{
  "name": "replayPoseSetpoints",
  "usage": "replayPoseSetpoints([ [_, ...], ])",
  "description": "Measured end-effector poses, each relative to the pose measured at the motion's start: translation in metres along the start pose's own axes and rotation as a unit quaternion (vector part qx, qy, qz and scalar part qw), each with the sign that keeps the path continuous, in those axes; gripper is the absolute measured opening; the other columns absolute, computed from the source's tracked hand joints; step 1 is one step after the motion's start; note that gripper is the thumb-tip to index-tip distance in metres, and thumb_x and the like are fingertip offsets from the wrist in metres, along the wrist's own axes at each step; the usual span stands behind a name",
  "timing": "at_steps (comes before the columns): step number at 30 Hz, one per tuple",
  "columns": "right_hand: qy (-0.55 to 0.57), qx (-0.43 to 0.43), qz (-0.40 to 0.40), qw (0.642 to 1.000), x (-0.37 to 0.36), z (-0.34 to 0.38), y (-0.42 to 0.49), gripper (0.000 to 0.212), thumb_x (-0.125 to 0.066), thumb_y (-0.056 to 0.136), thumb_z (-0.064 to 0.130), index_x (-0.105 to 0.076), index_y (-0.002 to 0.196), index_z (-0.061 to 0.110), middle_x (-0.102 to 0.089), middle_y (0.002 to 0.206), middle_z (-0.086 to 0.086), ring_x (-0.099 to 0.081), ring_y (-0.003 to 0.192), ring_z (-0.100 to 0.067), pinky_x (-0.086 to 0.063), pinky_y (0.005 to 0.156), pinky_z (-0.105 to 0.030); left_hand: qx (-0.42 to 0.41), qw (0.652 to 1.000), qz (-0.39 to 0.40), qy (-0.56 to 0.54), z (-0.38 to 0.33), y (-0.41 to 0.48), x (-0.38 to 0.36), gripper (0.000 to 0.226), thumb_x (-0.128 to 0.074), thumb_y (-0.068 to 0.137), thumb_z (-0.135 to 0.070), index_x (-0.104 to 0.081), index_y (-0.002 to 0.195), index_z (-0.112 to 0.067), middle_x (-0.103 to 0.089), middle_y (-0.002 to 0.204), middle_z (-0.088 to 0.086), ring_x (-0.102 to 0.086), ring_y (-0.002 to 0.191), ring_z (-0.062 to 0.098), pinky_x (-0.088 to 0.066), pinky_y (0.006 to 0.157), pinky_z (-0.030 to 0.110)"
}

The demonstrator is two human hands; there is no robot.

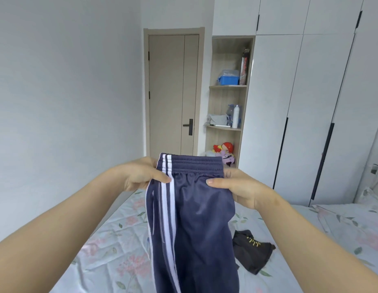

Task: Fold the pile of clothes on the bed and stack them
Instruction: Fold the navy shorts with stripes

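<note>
I hold a pair of navy track pants (196, 225) with white side stripes up in front of me, above the bed (112, 246). My left hand (139, 176) pinches the striped left end of the elastic waistband. My right hand (238, 187) grips the right end, thumb across the front. The legs hang straight down past the bottom of the frame. A dark brown garment (252, 252) with small yellow lettering lies crumpled on the bed, just right of the hanging pants.
The bed has a pale floral sheet. A closed beige door (173, 96) stands straight ahead. An open shelf unit (228, 102) beside it holds a blue box, bottles and plush toys. White wardrobe doors (306, 113) line the right side.
</note>
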State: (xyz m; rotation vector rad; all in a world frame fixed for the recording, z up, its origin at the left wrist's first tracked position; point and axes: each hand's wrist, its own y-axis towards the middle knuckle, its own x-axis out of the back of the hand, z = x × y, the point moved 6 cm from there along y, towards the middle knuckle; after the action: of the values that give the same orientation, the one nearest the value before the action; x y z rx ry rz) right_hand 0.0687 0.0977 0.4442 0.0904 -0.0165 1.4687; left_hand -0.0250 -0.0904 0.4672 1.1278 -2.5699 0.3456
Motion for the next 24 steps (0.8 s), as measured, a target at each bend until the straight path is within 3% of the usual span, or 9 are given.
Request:
replayPoseSetpoints([
  [4,-0.065,-0.036,-0.037,0.997,0.006,-0.017,-0.005,0.010,-0.072,0.082,0.022,-0.073,0.090,0.016,-0.074,0.095,0.000,-0.069,0.083,-0.011,-0.053,0.070,-0.019,-0.002,0.999,0.003,0.037,0.007,0.001,0.001,0.036,-0.067,0.074,0.003,-0.064,0.110,0.006,-0.064,0.117,0.023,-0.060,0.110,0.037,-0.040,0.104,0.043],
  [7,0.001,-0.027,-0.030,0.999,0.005,-0.012,-0.006,0.014,-0.064,0.089,0.022,-0.071,0.097,0.014,-0.074,0.098,-0.002,-0.070,0.083,-0.011,-0.054,0.070,-0.021,-0.004,0.990,-0.056,0.131,0.007,0.005,0.004,0.016,-0.065,0.082,-0.009,-0.068,0.097,-0.004,-0.068,0.112,0.015,-0.062,0.096,0.024,-0.046,0.083,0.027],
  [9,0.051,-0.040,-0.003,0.998,0.000,-0.012,-0.007,0.016,-0.059,0.093,0.018,-0.069,0.103,0.013,-0.073,0.100,-0.003,-0.071,0.085,-0.012,-0.056,0.069,-0.023,0.006,0.980,-0.084,0.182,0.010,0.009,0.009,0.024,-0.064,0.087,-0.020,-0.066,0.105,-0.005,-0.066,0.110,0.007,-0.058,0.092,0.019,-0.039,0.066,0.019],
  [11,0.010,-0.049,-0.002,0.999,-0.003,-0.014,-0.008,0.015,-0.057,0.094,0.018,-0.066,0.106,0.016,-0.072,0.103,-0.001,-0.069,0.085,-0.011,-0.056,0.067,-0.021,0.021,0.975,-0.077,0.207,0.014,0.009,0.009,0.029,-0.062,0.090,-0.031,-0.062,0.114,-0.015,-0.060,0.106,0.000,-0.053,0.076,0.013,-0.033,0.054,0.020],
  [14,-0.213,-0.014,-0.071,0.974,0.005,-0.007,-0.005,0.017,-0.055,0.096,0.025,-0.063,0.110,0.020,-0.065,0.115,0.000,-0.063,0.094,-0.011,-0.053,0.076,-0.021,0.073,0.989,-0.042,0.123,0.025,0.004,0.003,0.031,-0.054,0.095,-0.037,-0.049,0.124,-0.030,-0.055,0.127,-0.001,-0.063,0.055,0.007,-0.038,0.041,0.017],
  [16,-0.328,0.009,-0.113,0.938,0.008,0.001,0.001,0.027,-0.050,0.097,0.032,-0.061,0.118,0.019,-0.063,0.117,-0.002,-0.060,0.103,-0.020,-0.051,0.088,-0.031,0.095,0.995,-0.015,0.016,0.030,0.002,-0.003,0.036,-0.052,0.096,-0.036,-0.043,0.130,-0.030,-0.030,0.153,0.004,-0.072,0.066,0.015,-0.051,0.048,0.021],
  [19,-0.294,-0.018,-0.150,0.944,0.006,0.016,0.004,0.024,-0.047,0.097,0.038,-0.053,0.114,0.023,-0.057,0.099,0.000,-0.058,0.067,-0.019,-0.048,0.048,-0.020,0.058,0.990,-0.020,-0.127,0.019,0.004,0.000,0.031,-0.052,0.095,-0.032,-0.045,0.125,-0.027,-0.019,0.157,0.005,-0.072,0.080,0.028,-0.059,0.058,0.036],
  [21,-0.259,0.008,-0.175,0.950,0.007,0.040,0.009,0.015,-0.050,0.096,0.031,-0.046,0.106,0.021,-0.052,0.106,-0.005,-0.058,0.063,-0.018,-0.048,0.049,-0.020,-0.001,0.981,-0.071,-0.182,0.001,0.006,0.016,0.020,-0.049,0.097,-0.031,-0.047,0.115,-0.024,-0.037,0.149,0.006,-0.069,0.083,0.031,-0.058,0.062,0.048],
  [24,-0.087,0.069,-0.205,0.972,0.012,0.085,0.010,0.018,-0.038,0.101,0.036,-0.043,0.091,0.022,-0.058,0.097,-0.010,-0.064,0.064,-0.022,-0.052,0.062,-0.031,-0.071,0.968,-0.141,-0.194,-0.028,0.000,0.047,0.019,-0.044,0.099,-0.033,-0.044,0.116,-0.026,-0.053,0.134,0.004,-0.068,0.084,0.029,-0.054,0.066,0.047],
])
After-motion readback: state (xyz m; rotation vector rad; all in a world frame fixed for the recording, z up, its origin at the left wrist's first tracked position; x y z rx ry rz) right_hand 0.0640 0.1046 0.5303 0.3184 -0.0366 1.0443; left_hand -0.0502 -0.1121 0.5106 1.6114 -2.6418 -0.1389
